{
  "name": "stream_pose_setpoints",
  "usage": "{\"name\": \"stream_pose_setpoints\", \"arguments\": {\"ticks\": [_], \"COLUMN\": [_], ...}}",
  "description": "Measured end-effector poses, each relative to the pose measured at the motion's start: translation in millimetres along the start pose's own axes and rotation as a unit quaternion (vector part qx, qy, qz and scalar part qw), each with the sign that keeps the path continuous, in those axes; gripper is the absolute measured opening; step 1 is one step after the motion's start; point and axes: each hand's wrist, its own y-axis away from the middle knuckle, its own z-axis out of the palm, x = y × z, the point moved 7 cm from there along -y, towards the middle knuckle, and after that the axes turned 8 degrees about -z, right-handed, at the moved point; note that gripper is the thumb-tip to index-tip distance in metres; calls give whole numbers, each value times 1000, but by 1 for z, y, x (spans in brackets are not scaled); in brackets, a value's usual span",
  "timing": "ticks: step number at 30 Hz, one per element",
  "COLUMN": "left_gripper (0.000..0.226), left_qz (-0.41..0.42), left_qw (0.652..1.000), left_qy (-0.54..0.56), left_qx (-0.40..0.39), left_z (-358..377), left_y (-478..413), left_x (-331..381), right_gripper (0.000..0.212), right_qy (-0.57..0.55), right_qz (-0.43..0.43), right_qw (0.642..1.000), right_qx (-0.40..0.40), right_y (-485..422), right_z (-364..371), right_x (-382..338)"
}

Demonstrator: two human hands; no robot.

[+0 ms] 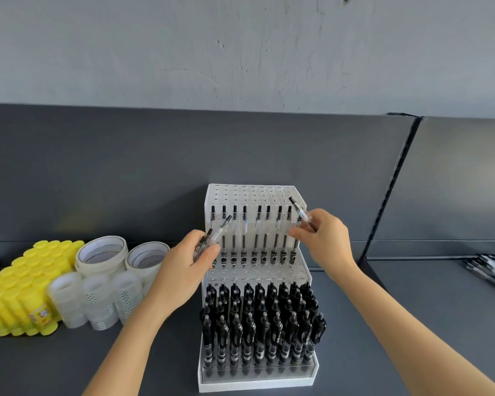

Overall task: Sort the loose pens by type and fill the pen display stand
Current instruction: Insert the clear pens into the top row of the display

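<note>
A white stepped pen display stand [305,277] stands in front of me on the dark shelf. Its lowest tier is packed with black pens [257,324]. One row of clear pens [255,235] stands on the middle tier, and the top tier's holes [252,194] are bare. My left hand [187,262] grips a few clear pens [216,235] at the stand's left edge. My right hand [325,238] pinches one clear pen [300,214], tilted, above the right end of the middle row.
Yellow glue sticks [23,287] are stacked at the left, with white tape rolls [102,252] and clear tape packs [97,298] beside them. Loose black pens [492,270] lie on the neighbouring shelf at the right, beyond a divider [389,184].
</note>
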Motion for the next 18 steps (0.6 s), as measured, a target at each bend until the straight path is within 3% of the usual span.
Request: {"name": "stream_pose_setpoints", "arguments": {"ticks": [8, 12, 18], "left_gripper": [12, 11, 11], "left_qz": [-5, -21, -25], "left_qw": [998, 995, 990], "left_qy": [55, 99, 141], "left_qx": [6, 11, 5], "left_z": [-6, -9, -10], "left_y": [3, 4, 3], "left_x": [-8, -15, -18], "right_gripper": [35, 12, 16], "right_qy": [-35, -102, 12], "right_qz": [53, 108, 57], "right_qw": [998, 989, 997], "right_qx": [-28, -14, -46], "right_y": [8, 5, 5], "right_z": [-2, -14, -4], "right_x": [4, 6, -1]}}
